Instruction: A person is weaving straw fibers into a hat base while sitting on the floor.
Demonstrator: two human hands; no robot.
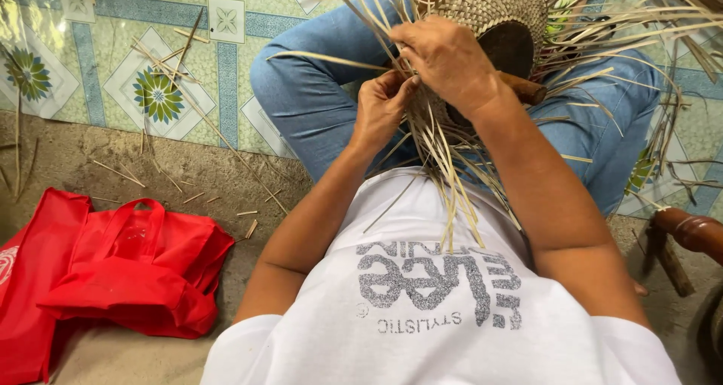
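Nearest the camera is the person's white shirt, with loose ends of pale straw strips (452,197) hanging down onto it from the work above. At near left, a red cloth bag (128,268) lies flat on the bare concrete floor (113,166), well apart from the hands and out of the working area. Farther in, both hands meet at the rim of a half-woven straw basket (489,12) that rests in the lap between the jeans-clad knees; the lap position steadies it so that both hands are free for the strands. The left hand (380,110) is closed, pinching a few strips at the near edge of the weave, apparently to keep them taut. The right hand (444,57) lies just beyond and touching it, fingers curled over the crossing strips and pressing them against the basket. Unwoven strips fan outward from the basket on all sides. At far left, cut straw scraps (177,57) lie scattered on the patterned floor mat (226,19).
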